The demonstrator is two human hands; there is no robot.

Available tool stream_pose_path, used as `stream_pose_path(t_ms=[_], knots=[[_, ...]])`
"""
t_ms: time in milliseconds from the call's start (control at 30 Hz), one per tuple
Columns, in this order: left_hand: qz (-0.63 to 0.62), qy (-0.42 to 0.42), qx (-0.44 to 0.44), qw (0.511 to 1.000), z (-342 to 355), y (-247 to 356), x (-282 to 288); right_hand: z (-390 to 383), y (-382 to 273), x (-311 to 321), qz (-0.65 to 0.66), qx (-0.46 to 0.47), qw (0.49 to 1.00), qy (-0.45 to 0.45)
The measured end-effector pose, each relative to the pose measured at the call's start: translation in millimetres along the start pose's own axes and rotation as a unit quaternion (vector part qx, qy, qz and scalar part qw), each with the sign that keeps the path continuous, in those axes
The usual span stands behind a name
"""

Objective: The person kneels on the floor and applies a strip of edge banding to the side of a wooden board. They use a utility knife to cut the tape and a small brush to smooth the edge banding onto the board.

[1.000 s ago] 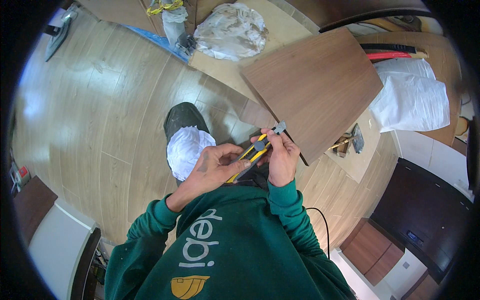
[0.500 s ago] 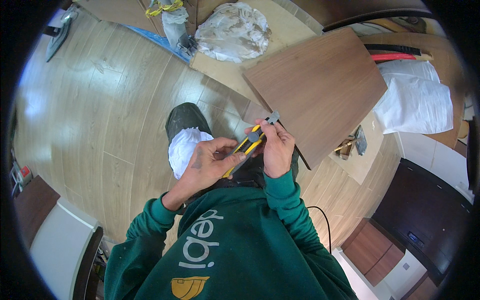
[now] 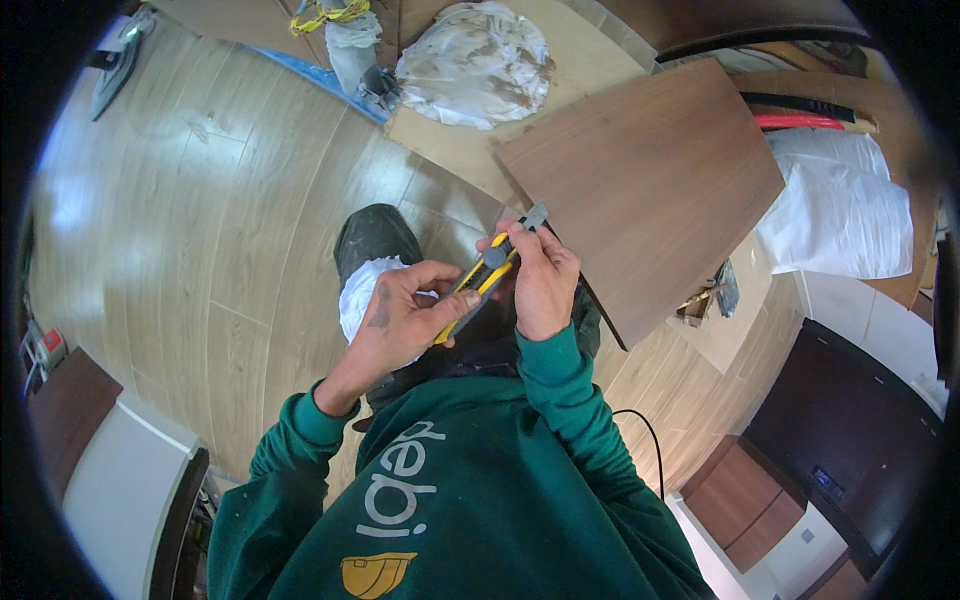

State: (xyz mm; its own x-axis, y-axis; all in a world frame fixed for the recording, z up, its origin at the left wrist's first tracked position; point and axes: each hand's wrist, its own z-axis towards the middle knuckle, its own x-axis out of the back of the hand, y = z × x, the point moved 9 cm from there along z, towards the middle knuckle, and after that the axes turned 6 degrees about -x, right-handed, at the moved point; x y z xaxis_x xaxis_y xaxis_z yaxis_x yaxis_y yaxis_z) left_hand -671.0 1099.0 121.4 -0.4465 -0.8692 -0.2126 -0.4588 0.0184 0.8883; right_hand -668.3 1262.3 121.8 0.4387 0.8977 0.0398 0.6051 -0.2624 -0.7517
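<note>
Knife (image 3: 487, 277) lowered, both hands gripping

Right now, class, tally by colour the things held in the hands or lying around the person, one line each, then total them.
Yellow: 1, the utility knife in both hands
Brown: 1, the wooden panel
White: 2, the crumpled sheet and the folded bag
Red: 1, the red tube
Total: 5

I see the knife (image 3: 490, 275) held between both hands: left hand (image 3: 400, 325) at its near end, right hand (image 3: 540, 285) beside the far end. The board (image 3: 650, 180) lies just beyond, bag (image 3: 475, 65) behind it.
</note>
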Motion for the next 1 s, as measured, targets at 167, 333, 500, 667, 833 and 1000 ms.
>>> stream_pose_path(t_ms=[167,333,500,667,833,1000], knots=[[0.012,0.018,0.001,1.000,4.2,0.8,8.8,7.1,-0.8,-8.4,0.007,0.003,1.000,-0.008],[-0.011,0.003,0.012,1.000,4.3,0.6,4.9,4.3,-2.1,-4.6,0.008,0.006,1.000,-0.003],[-0.011,-0.011,0.006,1.000,1.6,1.8,-2.6,-3.3,-1.5,2.1,0.010,0.003,1.000,0.013],[0.017,0.009,0.001,1.000,6.6,4.0,10.5,6.2,-3.5,-10.3,-0.009,0.013,1.000,0.000],[0.012,0.020,0.007,1.000,13.8,4.3,21.7,15.5,-6.6,-21.8,-0.012,0.006,1.000,-0.008],[0.010,0.027,0.006,1.000,20.4,3.7,31.0,24.3,-8.5,-31.0,0.004,0.011,1.000,-0.004]])
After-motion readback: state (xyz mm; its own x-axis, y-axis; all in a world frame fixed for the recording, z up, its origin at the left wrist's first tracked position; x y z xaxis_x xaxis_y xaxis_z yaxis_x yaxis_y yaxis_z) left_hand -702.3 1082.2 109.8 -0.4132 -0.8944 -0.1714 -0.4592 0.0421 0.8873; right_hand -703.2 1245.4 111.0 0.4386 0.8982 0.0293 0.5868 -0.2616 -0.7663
